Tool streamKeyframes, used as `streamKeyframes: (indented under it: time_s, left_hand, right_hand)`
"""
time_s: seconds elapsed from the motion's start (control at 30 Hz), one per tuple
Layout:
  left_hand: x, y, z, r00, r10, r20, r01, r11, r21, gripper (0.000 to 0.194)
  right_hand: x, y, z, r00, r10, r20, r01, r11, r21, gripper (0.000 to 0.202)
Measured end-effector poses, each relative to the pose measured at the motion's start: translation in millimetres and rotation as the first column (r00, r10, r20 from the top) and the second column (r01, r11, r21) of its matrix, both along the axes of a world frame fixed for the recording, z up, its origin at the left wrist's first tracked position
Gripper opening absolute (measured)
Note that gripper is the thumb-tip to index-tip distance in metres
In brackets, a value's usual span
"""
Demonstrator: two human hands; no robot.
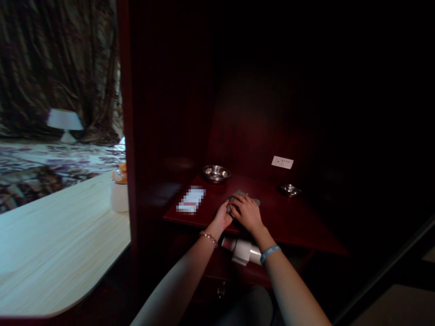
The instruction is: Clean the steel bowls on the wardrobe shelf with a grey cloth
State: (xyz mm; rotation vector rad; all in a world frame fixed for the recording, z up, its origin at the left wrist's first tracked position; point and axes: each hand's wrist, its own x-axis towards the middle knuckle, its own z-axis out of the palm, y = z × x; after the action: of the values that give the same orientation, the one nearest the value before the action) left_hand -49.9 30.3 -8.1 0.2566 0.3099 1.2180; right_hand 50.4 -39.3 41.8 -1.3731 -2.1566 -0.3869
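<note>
Close together over the dark red shelf (pixel 272 213), both hands are on a crumpled grey cloth (pixel 255 201). My left hand (pixel 223 215) grips the cloth's near left side, with its fingers mostly hidden. From above, my right hand (pixel 248 213) lies over the cloth with bent fingers pressing on it. A steel bowl (pixel 216 174) stands behind the hands to the left, and a smaller steel dish (pixel 290 190) is at the back right. Left of my hands lies a white, blurred-out flat item (pixel 191 199).
A white socket plate (pixel 282 162) is on the back wall. Below the shelf, a white cylindrical object (pixel 242 251) lies on its side. At left, past an upright panel (pixel 127 113), are a pale wooden table (pixel 61 235), a white jar (pixel 118 195) and a lamp (pixel 65 120).
</note>
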Motion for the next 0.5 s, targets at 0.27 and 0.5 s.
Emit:
streamKeyframes:
  time_s: [0.27,0.5]
  left_hand:
    - [4,-2,1.3,0.999,0.043,0.003,-0.043,0.999,-0.009,0.016]
    - [7,-2,-1.3,0.999,0.035,0.005,-0.034,0.997,-0.07,0.018]
  right_hand:
    - [-10,10,19.3,0.985,-0.17,0.038,0.173,0.98,-0.101,0.029]
    - [-22,14,30.3,0.929,-0.367,0.038,0.368,0.911,-0.189,0.034]
